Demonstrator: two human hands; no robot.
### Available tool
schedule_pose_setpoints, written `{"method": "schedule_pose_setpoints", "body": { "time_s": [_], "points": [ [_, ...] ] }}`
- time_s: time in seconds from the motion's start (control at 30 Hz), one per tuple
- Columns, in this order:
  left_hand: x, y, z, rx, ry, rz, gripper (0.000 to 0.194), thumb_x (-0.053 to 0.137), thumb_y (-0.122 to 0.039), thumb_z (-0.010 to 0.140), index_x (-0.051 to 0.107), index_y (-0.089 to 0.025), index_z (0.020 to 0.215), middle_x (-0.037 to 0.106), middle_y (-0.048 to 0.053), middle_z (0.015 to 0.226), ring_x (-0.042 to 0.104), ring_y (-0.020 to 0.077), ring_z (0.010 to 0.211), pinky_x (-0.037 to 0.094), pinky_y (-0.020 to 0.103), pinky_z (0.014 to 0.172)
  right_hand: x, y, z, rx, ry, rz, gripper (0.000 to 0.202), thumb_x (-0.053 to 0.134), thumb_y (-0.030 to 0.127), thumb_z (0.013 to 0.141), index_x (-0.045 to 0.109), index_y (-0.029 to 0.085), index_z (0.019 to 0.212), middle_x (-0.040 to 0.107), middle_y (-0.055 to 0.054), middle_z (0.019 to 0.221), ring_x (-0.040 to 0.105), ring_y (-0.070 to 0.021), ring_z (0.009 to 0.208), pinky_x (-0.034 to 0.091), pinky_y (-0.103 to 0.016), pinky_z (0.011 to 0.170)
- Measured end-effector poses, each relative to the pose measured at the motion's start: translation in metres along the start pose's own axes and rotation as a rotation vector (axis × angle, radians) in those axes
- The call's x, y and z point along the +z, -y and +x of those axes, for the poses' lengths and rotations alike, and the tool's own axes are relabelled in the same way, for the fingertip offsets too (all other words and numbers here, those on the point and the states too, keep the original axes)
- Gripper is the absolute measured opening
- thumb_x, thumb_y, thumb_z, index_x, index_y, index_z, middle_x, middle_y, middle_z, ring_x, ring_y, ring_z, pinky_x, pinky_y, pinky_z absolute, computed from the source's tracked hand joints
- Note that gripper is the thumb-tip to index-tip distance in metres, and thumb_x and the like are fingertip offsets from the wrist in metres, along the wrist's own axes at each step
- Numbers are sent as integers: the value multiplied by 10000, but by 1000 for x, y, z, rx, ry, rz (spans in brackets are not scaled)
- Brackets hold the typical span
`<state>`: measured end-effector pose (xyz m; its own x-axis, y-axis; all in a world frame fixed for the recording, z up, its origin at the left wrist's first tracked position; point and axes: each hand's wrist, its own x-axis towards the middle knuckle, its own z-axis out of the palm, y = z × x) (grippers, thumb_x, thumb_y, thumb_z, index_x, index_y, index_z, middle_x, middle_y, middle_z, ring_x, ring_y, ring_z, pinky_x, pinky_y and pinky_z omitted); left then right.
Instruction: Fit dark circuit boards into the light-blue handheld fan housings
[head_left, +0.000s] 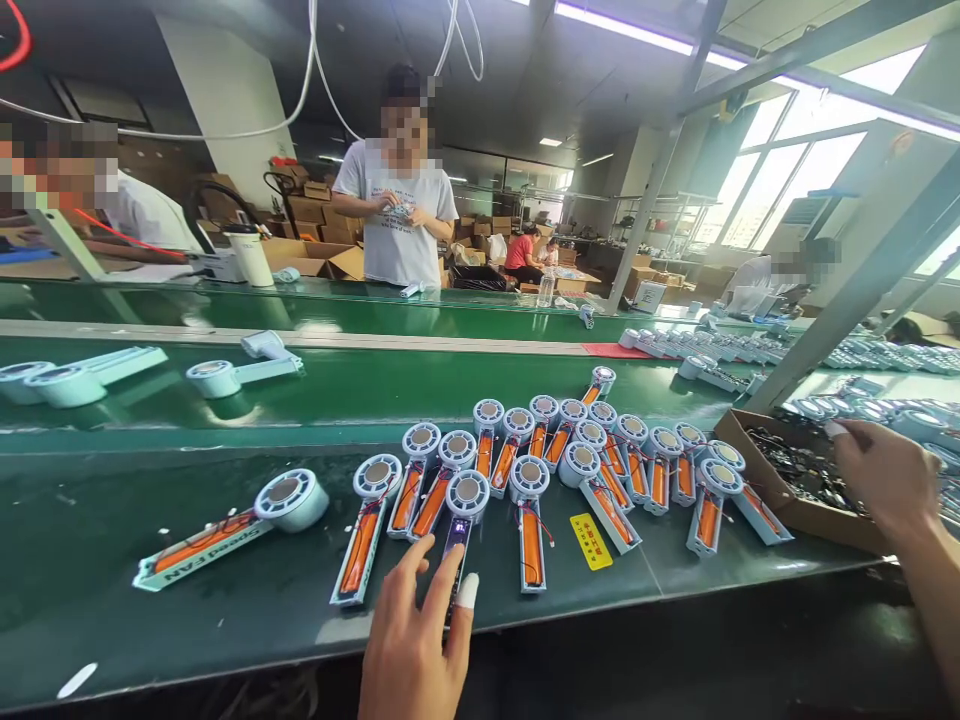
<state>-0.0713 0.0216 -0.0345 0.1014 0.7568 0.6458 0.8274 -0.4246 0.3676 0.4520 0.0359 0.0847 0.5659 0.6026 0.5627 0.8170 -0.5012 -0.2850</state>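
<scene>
Fans (529,477) lie on a green bench (247,630) below a strip light (622,28).

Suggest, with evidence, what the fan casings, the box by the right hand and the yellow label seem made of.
Fan casings: probably plastic; smooth, pale blue, softly shiny.
Box: likely cardboard; matte brown, thin-walled.
Yellow label: paper or plastic, unclear; flat, printed.

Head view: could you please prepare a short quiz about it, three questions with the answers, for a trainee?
1. True or false: the left hand touches the fan with the lit display.
2. What colour is the label on the table? A red, B yellow, C blue
3. Fill in: the right hand is at a cardboard ____ of small parts.

Key: 1 true; 2 B; 3 box
</scene>
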Motion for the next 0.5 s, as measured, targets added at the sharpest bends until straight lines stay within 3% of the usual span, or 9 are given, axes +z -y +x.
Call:
{"method": "schedule_pose_setpoints", "body": {
  "time_s": [0.03,0.07,0.13,0.2,0.27,0.33,0.37,0.43,0.5],
  "points": [
    [-2,-8,0,10,-15,-42,325,495,-325,966,671,-265,1233,638,141,1291,660,297,1121,559,440,935,-8,21,-18,-44,7,28,289,544,373,957,790,226,919,737,-204,847,654,-234,702,427,-400,673],
    [-5,-18,1,37,-10,-98,357,521,-304,957,628,-285,1297,625,126,1334,615,301,1210,518,452,1011,-16,46,-41,-188,78,135,281,557,399,948,787,238,956,744,-186,901,662,-232,745,448,-384,699],
    [-7,-38,4,22,58,-244,468,520,-297,961,510,-286,1429,567,115,1446,520,313,1341,429,484,1113,-30,104,-93,-580,425,425,291,551,447,950,783,274,983,753,-119,941,678,-221,791,488,-351,740],
    [-7,-54,8,15,238,-426,558,537,-338,947,440,-236,1487,588,139,1430,536,320,1329,452,451,1087,-39,162,-143,-806,782,597,264,509,382,994,751,309,1073,747,-47,982,684,-196,873,509,-314,794],
    [-4,-60,9,-61,458,-598,458,494,-353,957,545,-221,1393,733,130,1181,685,286,1097,543,368,920,-39,207,-175,-814,927,744,257,502,282,997,712,307,1145,744,-3,971,683,-163,865,509,-276,799],
    [1,-59,7,-247,572,-705,351,437,-412,975,675,-222,1148,748,64,805,707,227,752,543,299,709,-29,235,-189,-682,957,862,286,542,267,970,663,271,1229,737,10,907,674,-149,792,513,-253,742],
    [3,-56,4,-364,567,-731,369,417,-464,978,686,-221,1049,694,30,682,663,204,643,517,282,642,-20,244,-191,-611,929,881,302,546,272,963,649,243,1245,729,7,874,659,-145,740,508,-245,695],
    [9,-51,-3,-564,481,-739,438,401,-561,963,666,-217,1019,625,-1,613,601,188,577,489,277,603,1,252,-191,-540,829,812,278,562,262,940,670,203,1189,715,-9,863,627,-146,697,489,-249,651],
    [15,-48,-11,-687,380,-713,477,410,-588,949,634,-217,1147,663,16,706,634,207,650,514,302,658,21,254,-192,-562,736,696,198,565,221,919,713,193,1046,702,-28,881,621,-160,726,480,-269,680]
  ]
}}
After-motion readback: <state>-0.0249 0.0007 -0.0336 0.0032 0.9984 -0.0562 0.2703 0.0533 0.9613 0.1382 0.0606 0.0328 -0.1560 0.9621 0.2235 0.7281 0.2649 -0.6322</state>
